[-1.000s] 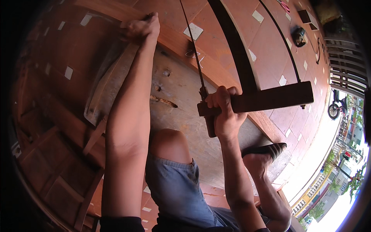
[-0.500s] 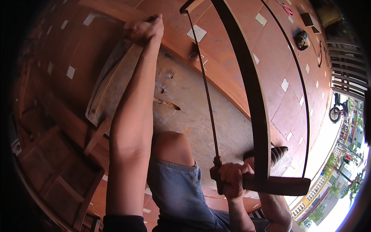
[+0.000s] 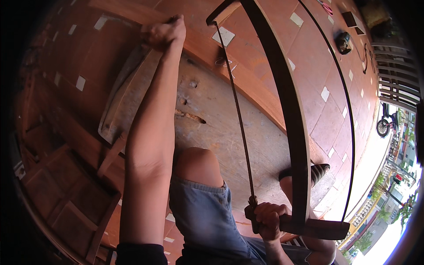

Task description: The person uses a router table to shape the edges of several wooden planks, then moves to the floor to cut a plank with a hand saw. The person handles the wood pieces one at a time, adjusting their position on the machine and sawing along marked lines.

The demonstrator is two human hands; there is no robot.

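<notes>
My right hand (image 3: 270, 216) is wrapped round the lower end of a wooden frame saw (image 3: 289, 97), close to my body. Its thin blade (image 3: 238, 115) runs away from me and crosses above a long reddish wooden plank (image 3: 258, 99). The plank lies on a worn wooden board (image 3: 229, 128) that has holes and a slot in it. With the arm stretched far forward, my left hand (image 3: 164, 33) is closed at the plank's far part; its fingertips are partly hidden. Chalk-like marks (image 3: 227, 66) show on the plank near the blade.
My bent knee (image 3: 198, 165) is beside the board, and a sandalled foot (image 3: 318, 174) is behind the saw frame. Wooden furniture parts (image 3: 66, 194) stand at left. On the tiled floor, far right, are a dark power tool (image 3: 343, 43), a small box (image 3: 353, 22) and pink-handled scissors (image 3: 326, 7).
My right hand has drawn the saw's handle end a little toward me, and the whole saw has shifted with it. My left hand stays nearly in place.
</notes>
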